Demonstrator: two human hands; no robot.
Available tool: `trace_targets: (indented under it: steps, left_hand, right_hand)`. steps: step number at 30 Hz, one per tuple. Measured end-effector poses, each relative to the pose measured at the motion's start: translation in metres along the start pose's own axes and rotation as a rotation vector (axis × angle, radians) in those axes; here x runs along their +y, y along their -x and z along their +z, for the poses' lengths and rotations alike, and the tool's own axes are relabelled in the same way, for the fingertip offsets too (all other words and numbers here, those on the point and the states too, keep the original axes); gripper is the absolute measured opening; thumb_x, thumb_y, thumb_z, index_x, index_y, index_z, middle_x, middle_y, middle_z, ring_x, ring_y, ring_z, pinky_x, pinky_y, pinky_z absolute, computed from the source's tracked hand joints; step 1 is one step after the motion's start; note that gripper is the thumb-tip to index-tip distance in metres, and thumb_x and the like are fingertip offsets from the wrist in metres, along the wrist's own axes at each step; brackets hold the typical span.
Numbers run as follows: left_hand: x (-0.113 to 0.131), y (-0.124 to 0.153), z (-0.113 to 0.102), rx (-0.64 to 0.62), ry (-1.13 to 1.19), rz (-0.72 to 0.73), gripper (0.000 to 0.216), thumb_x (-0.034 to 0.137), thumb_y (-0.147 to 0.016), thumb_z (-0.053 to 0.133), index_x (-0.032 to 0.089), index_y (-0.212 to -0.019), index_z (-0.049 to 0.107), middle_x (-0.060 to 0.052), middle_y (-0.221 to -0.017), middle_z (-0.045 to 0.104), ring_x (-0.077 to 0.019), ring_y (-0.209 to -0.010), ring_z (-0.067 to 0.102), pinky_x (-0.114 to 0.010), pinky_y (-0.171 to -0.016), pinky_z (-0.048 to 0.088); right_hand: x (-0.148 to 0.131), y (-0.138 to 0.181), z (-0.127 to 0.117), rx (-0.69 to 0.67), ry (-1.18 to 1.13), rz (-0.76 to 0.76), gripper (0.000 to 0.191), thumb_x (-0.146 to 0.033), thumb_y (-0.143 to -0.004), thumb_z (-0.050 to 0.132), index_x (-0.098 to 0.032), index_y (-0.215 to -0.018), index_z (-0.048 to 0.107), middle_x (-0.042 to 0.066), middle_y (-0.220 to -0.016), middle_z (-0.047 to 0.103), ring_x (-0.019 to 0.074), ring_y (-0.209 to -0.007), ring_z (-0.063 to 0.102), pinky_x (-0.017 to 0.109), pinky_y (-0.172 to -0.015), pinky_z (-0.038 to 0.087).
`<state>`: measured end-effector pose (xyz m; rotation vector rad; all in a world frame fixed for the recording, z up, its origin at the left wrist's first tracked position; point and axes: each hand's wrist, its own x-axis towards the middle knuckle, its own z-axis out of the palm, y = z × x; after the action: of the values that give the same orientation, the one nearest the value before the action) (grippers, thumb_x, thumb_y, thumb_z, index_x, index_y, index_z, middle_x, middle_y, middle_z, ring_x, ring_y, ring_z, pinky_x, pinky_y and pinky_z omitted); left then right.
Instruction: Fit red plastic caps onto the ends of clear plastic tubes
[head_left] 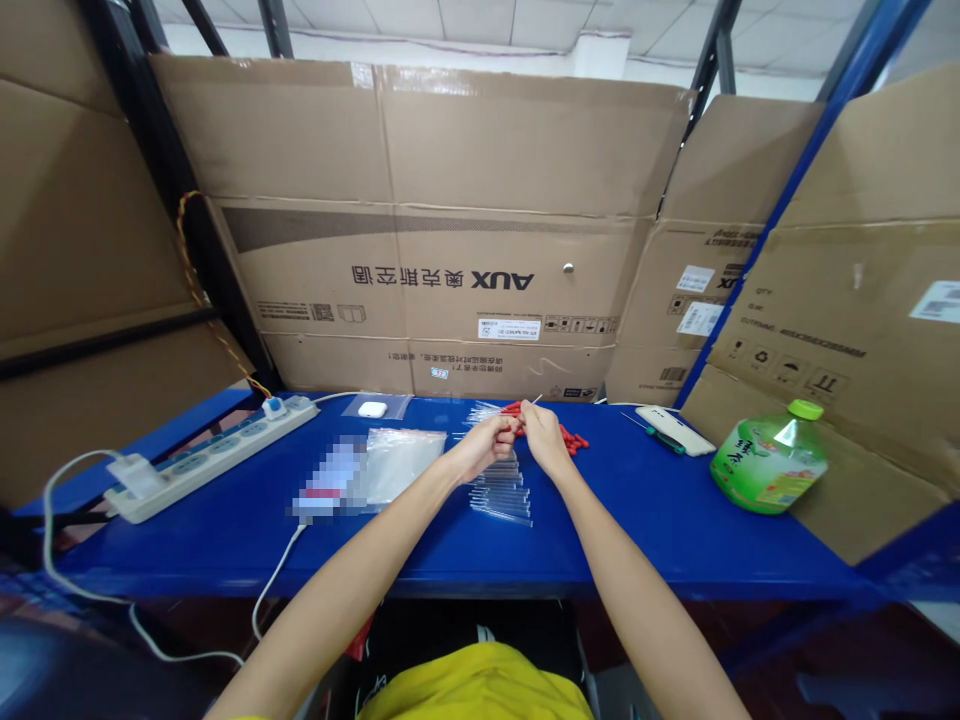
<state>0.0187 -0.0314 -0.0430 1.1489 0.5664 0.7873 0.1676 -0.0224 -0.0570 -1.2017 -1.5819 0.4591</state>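
Near the bench's (675,520) back edge, left hand (484,446) pinched on a red cap (512,408), right hand (541,436) closed on a thin tube (535,400), spare tubes (501,490) laid just in front, loose caps (574,440) beside.

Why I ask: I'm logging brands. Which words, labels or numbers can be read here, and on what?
"AUX": printed upside down on the large brown cardboard box behind the blue table.
"奥克斯空调": upside down beside it, on the same box.
White stickers and small print on the boxes, and the label of the green plastic bottle: too small or blurred to read.
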Motion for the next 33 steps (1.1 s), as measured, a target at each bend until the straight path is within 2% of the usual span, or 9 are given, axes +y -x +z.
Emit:
trace_targets:
  steps: [4,7,12,15,21,26,33]
  left_hand:
    - [0.012,0.008,0.001,-0.156,0.064,-0.136,0.020,0.035,-0.088,0.049,0.020,-0.077,0.042,0.008,-0.059,0.022,-0.0082,-0.049,0.017,-0.020,-0.047,0.018]
    - [0.016,0.012,0.002,-0.199,0.009,-0.155,0.025,0.036,-0.090,0.048,0.020,-0.073,0.040,0.008,-0.057,0.020,-0.0080,-0.047,0.015,-0.021,-0.045,0.017]
    - [0.008,0.008,0.000,-0.085,-0.167,-0.041,0.020,0.036,-0.091,0.047,0.020,-0.080,0.045,0.008,-0.060,0.023,-0.0071,-0.048,0.015,-0.020,-0.046,0.014]
    - [-0.002,0.001,-0.004,0.024,-0.265,0.010,0.014,0.032,-0.089,0.047,0.020,-0.082,0.045,0.008,-0.062,0.026,-0.0075,-0.050,0.015,-0.021,-0.048,0.013]
    - [-0.009,-0.006,-0.004,0.152,-0.311,0.173,0.015,0.026,-0.082,0.050,0.019,-0.073,0.042,0.004,-0.065,0.038,-0.0098,-0.058,0.025,-0.023,-0.055,0.022]
    - [-0.004,-0.004,0.004,0.196,-0.302,0.152,0.010,0.027,-0.083,0.049,0.018,-0.079,0.048,0.004,-0.066,0.039,-0.0101,-0.058,0.025,-0.023,-0.055,0.022]
    - [-0.003,-0.003,0.005,0.172,-0.170,0.064,0.022,0.032,-0.082,0.052,0.020,-0.072,0.037,0.009,-0.060,0.021,-0.0074,-0.053,0.011,-0.021,-0.050,0.012]
  right_hand:
    - [0.001,0.000,-0.004,-0.085,-0.233,0.033,0.054,-0.071,-0.093,0.034,-0.026,-0.065,0.031,-0.004,-0.056,0.036,0.0125,-0.051,0.032,0.027,-0.052,0.031]
    - [-0.001,0.000,-0.006,-0.092,-0.272,0.038,0.052,-0.070,-0.094,0.034,-0.026,-0.066,0.032,-0.005,-0.055,0.036,0.0124,-0.050,0.032,0.026,-0.051,0.031]
    - [-0.002,0.002,-0.008,-0.055,-0.039,-0.057,0.060,-0.068,-0.098,0.032,-0.023,-0.061,0.047,0.001,-0.059,0.054,0.0150,-0.058,0.048,0.027,-0.061,0.036]
    - [-0.002,0.004,-0.006,-0.053,0.184,-0.062,0.065,-0.065,-0.100,0.033,-0.021,-0.058,0.056,0.004,-0.059,0.061,0.0166,-0.060,0.055,0.027,-0.062,0.033]
    - [-0.004,0.007,0.003,-0.007,0.472,-0.108,0.061,-0.051,-0.106,0.027,-0.021,-0.068,0.065,0.011,-0.070,0.071,0.0197,-0.063,0.060,0.030,-0.060,0.026]
    - [-0.006,0.007,0.004,0.000,0.474,-0.110,0.058,-0.047,-0.106,0.027,-0.021,-0.071,0.065,0.012,-0.074,0.073,0.0205,-0.065,0.062,0.031,-0.061,0.028]
    - [-0.002,0.002,0.003,0.012,0.237,-0.046,0.061,-0.058,-0.103,0.027,-0.021,-0.063,0.056,0.008,-0.066,0.065,0.0188,-0.064,0.056,0.029,-0.062,0.031]
